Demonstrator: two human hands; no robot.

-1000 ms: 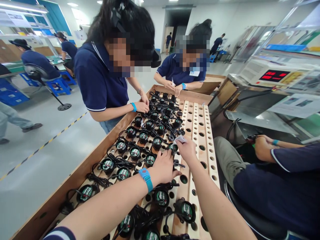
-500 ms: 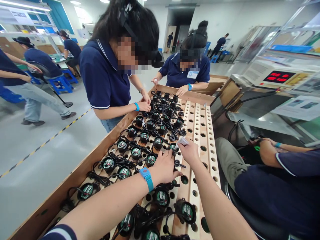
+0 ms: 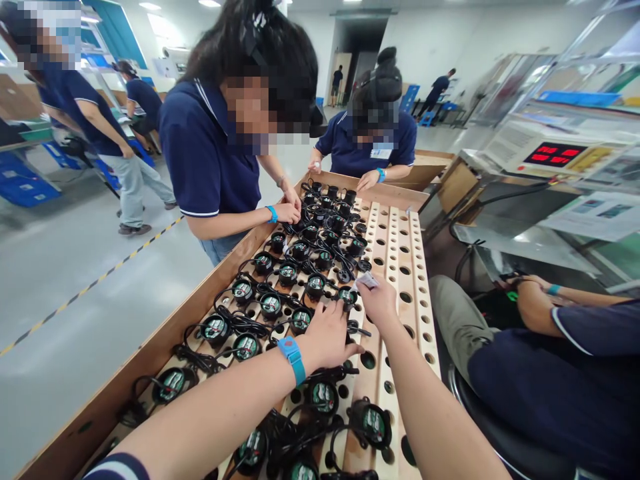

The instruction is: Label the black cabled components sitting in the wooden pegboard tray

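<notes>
Blue wristband (image 3: 293,358), pale wooden tray (image 3: 400,233)

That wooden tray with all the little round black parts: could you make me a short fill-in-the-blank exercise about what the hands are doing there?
1. The right hand pinches a small white ____ between its fingertips.
2. The left hand wears a ____ wristband.
3. The round black parts sit in a perforated tray made of ____.
4. Each round part trails a black ____.

Missing words: label; blue; wood; cable

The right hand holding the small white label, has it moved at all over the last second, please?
No. The right hand holds the white label over the same spot on the wooden tray.
</notes>
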